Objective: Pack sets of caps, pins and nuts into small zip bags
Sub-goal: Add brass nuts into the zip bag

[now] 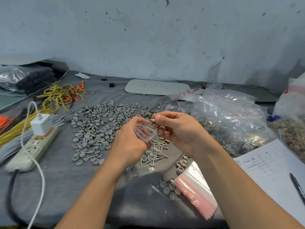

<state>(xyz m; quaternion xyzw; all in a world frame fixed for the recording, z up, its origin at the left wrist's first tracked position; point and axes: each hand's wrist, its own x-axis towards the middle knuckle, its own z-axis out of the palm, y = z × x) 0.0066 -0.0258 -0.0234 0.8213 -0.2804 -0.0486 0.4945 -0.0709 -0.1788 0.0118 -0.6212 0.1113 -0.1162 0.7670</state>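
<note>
The person stretches both bare arms out over the gray desk [74, 187]. The two hands meet just to the right of the big pile of gray caps [99, 126].

The left hand [130, 141] has its back turned up. Its fingers [137, 119] curl around a small zip bag [145, 131] and hold it with the mouth open. The right hand [181, 131] bends at the wrist, and its thumb and first finger pinch a shiny gold nut [152, 120]. The nut sits at the tips of those two fingers, just above the bag's open mouth and not yet inside. The other right fingers are curled in, and I cannot tell if they hold more.

Behind the caps lies a white board [156, 87] with hand-drawn marks that look like "50" upside down. I cannot read the rest. Right of the caps, past the hands, a sheet of paper [272, 164] has writing too small to read.

A heap of silver pins [155, 152] lies under the hands, at the near right edge of the caps. Nearer than the pins lies a flat stack of empty bags [196, 190] with pink strips.
</note>
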